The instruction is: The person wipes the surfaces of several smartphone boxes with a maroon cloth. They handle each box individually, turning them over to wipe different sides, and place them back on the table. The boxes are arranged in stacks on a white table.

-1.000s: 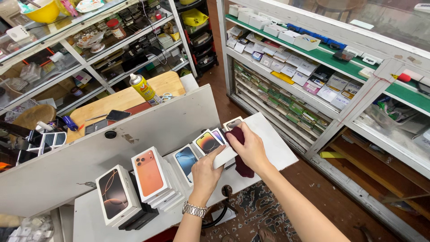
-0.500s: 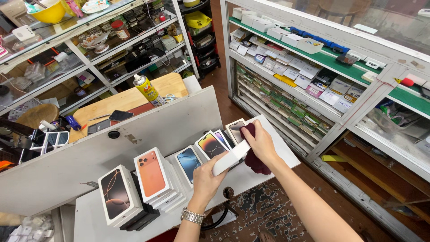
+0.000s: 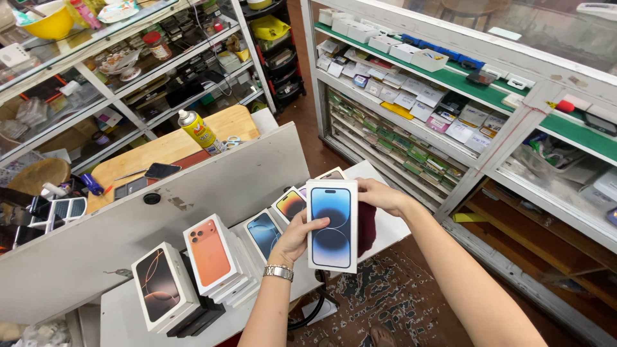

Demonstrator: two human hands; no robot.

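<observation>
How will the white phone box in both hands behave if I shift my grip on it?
The white phone box looks rigid, with flat faces and sharp corners, so it probably won't flex. Its glossy surface may be slippery. The left hand and right hand pinch only its edges, so it could tilt.

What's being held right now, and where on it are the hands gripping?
A white phone box is held upright, face to the camera. The left hand grips its left edge near the middle; the right hand holds its upper right edge, with a dark red cloth behind.
</observation>
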